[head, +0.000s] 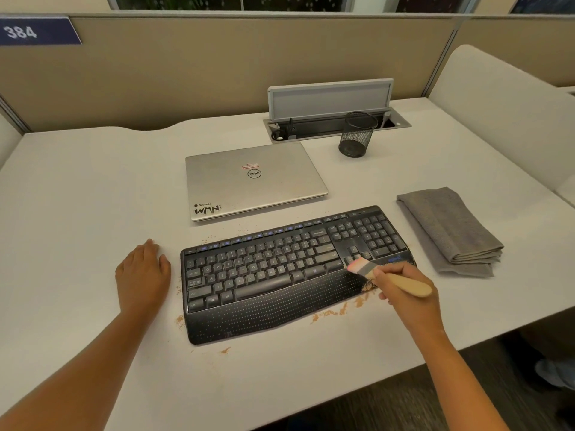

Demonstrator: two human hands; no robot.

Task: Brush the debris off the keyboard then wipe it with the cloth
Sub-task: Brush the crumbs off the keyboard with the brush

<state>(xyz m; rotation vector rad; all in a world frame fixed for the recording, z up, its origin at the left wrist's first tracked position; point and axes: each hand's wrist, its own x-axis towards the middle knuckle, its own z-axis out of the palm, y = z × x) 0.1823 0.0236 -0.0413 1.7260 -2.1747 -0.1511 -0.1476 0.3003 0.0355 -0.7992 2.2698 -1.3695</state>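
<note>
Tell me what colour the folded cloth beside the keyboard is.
Grey. The folded cloth shows best in the head view, right of the keyboard.

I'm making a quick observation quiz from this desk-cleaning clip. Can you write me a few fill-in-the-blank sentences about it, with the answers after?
1. The right hand holds a ____ with its bristles on the keyboard.
2. The left hand rests flat on the ____, left of the keyboard.
3. The folded grey cloth lies to the ____ of the keyboard.
4. Behind the keyboard lies a laptop with its lid ____.

Missing words: brush; desk; right; closed
</note>
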